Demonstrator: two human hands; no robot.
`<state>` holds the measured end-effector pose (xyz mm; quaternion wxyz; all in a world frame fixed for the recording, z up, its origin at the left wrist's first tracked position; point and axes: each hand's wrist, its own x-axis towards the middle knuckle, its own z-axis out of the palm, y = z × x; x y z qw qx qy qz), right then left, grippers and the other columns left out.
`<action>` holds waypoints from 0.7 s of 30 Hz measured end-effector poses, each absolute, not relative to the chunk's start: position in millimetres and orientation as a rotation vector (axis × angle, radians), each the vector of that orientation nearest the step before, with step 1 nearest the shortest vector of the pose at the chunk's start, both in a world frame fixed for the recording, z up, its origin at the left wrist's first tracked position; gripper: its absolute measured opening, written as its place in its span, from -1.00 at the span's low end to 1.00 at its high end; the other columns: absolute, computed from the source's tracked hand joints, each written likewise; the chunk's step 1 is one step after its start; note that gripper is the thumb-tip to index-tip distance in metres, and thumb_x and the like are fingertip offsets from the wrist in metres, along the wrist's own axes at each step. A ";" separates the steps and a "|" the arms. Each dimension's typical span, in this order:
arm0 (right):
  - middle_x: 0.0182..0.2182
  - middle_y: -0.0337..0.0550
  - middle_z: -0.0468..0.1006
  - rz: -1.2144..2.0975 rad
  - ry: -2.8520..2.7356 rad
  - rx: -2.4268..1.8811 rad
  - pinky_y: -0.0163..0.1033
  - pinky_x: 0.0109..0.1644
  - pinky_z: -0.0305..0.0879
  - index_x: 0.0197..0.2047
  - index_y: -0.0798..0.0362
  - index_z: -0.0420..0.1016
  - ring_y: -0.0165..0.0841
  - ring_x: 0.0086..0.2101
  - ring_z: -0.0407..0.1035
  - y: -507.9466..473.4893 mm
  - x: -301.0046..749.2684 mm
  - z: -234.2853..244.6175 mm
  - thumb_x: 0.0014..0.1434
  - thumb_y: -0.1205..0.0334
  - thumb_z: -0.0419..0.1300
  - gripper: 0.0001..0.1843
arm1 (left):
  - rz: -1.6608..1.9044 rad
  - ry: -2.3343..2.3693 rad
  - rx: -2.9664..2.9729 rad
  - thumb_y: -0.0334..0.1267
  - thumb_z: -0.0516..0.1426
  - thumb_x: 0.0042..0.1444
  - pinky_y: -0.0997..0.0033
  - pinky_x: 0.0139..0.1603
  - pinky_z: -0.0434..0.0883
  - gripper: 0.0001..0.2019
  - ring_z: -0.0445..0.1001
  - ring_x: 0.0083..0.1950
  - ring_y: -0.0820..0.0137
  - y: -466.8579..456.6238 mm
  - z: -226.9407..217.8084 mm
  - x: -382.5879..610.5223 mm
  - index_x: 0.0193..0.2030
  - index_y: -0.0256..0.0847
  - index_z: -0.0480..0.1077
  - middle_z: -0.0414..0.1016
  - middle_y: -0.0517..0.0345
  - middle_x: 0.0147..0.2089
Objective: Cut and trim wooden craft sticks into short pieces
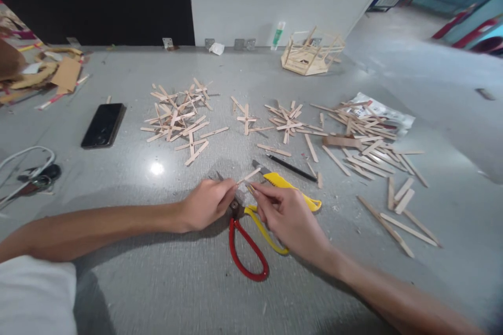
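My left hand (207, 202) is closed in a pinch on one end of a pale wooden craft stick (249, 175), which points up and to the right. Close beside the stick, my right hand (283, 213) pinches a small thin piece whose kind I cannot make out. Under and between the hands lie scissors (251, 261) with one red and one yellow handle; my left hand partly hides their blades. A yellow utility knife (288, 187) lies just beyond my right hand, partly covered by it. Behind the knife rests a black pen (292, 167).
Piles of craft sticks lie at left (173, 118), centre (288, 120) and right (369, 136), with cut pieces (401, 196) nearby. A stick-built frame (310, 55) and a glue tube (277, 35) stand at the back. A phone (104, 125) and white cable (29, 152) lie left.
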<state>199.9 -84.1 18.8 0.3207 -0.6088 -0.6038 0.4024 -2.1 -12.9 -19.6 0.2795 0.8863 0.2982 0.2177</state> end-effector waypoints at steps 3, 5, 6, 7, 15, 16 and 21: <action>-0.59 -0.28 0.32 0.990 -1.621 -1.609 -0.31 -0.54 0.02 -0.34 0.10 0.62 -0.42 -0.54 0.09 -84.6 199.0 15.6 0.42 0.10 0.07 -0.59 | 0.577 0.807 2.384 -0.26 -0.08 0.53 0.46 -0.47 0.17 -0.70 0.32 -0.56 0.46 -13.5 -20.0 -2.6 -0.27 -0.17 0.31 0.34 0.29 -0.53; -0.59 -0.26 0.36 0.917 -1.666 -1.611 -0.30 -0.51 0.06 -0.38 0.09 0.61 -0.42 -0.54 0.09 -84.5 198.0 15.5 0.42 0.13 0.07 -0.58 | 0.570 0.816 2.390 -0.25 -0.09 0.53 0.46 -0.45 0.20 -0.70 0.36 -0.54 0.45 -13.9 -20.1 -2.9 -0.26 -0.17 0.32 0.37 0.27 -0.51; -0.59 -0.25 0.38 0.886 -1.690 -1.612 -0.29 -0.49 0.08 -0.40 0.09 0.60 -0.42 -0.54 0.10 -84.3 197.3 15.9 0.42 0.14 0.07 -0.58 | 0.567 0.818 2.394 -0.25 -0.09 0.53 0.46 -0.44 0.21 -0.69 0.37 -0.53 0.44 -14.1 -20.0 -3.1 -0.26 -0.17 0.33 0.39 0.26 -0.51; -0.59 -0.24 0.40 0.862 -1.709 -1.613 -0.29 -0.48 0.09 -0.41 0.08 0.60 -0.42 -0.54 0.11 -84.0 196.7 16.5 0.42 0.16 0.06 -0.58 | 0.564 0.819 2.398 -0.24 -0.09 0.53 0.45 -0.44 0.22 -0.69 0.39 -0.53 0.43 -14.3 -20.0 -3.3 -0.25 -0.17 0.33 0.40 0.25 -0.50; -0.60 -0.27 0.29 0.935 -1.690 -1.612 -0.33 -0.57 -0.01 -0.42 0.09 0.58 -0.43 -0.55 0.06 -81.2 194.6 19.8 0.42 0.18 0.07 -0.59 | 0.535 0.793 2.425 -0.25 -0.11 0.53 0.45 -0.45 0.23 -0.69 0.42 -0.52 0.42 -14.7 -19.7 -5.1 -0.22 -0.18 0.34 0.44 0.23 -0.49; -0.61 -0.27 0.27 0.969 -1.674 -1.605 -0.34 -0.58 0.00 -0.41 0.10 0.59 -0.43 -0.56 0.06 -81.5 195.0 19.7 0.43 0.16 0.08 -0.58 | 0.537 0.795 2.424 -0.25 -0.11 0.53 0.45 -0.45 0.23 -0.70 0.42 -0.52 0.42 -14.6 -19.8 -4.8 -0.22 -0.18 0.35 0.44 0.23 -0.49; -0.64 -0.29 0.28 1.083 -1.585 -1.565 -0.34 -0.61 0.04 -0.41 0.09 0.58 -0.44 -0.60 0.11 -83.8 196.5 18.4 0.44 0.04 0.10 -0.54 | 0.546 0.828 2.417 -0.25 -0.08 0.53 0.47 -0.45 0.22 -0.69 0.40 -0.53 0.44 -13.3 -20.5 -2.7 -0.25 -0.19 0.35 0.41 0.25 -0.50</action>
